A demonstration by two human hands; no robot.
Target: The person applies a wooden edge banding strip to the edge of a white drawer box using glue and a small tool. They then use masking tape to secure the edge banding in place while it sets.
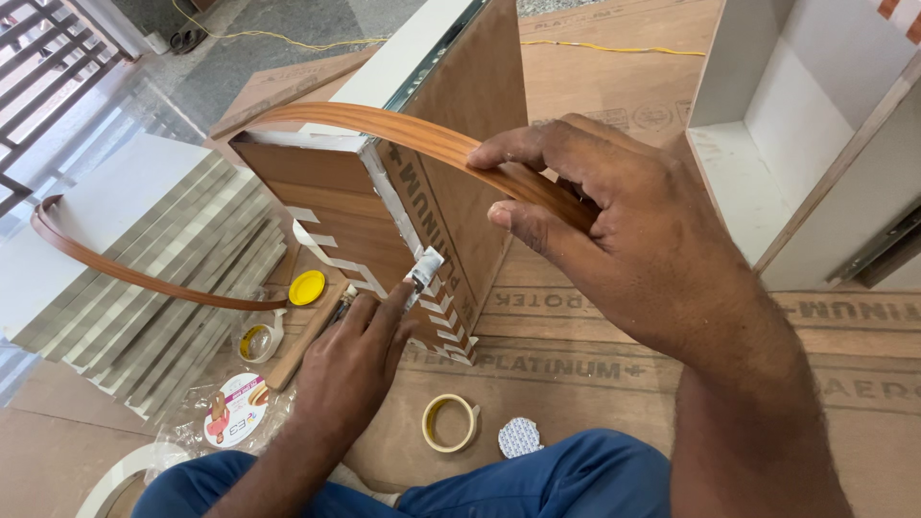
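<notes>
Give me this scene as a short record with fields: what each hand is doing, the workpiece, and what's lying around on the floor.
Right hand: pinches a wood-grain edge band strip that arcs over the panel.
Left hand: presses a small white applicator against the panel's edge.
Workpiece: upright plywood panel, its edge smeared white.
Floor items: masking tape roll, yellow lid, small open jar, stack of white strips.
To the right: white open cabinet.
Surface: plywood sheets.

front: plywood box (422, 182) blocks | right: white cabinet (796, 125) | floor: tape roll (449, 423)
</notes>
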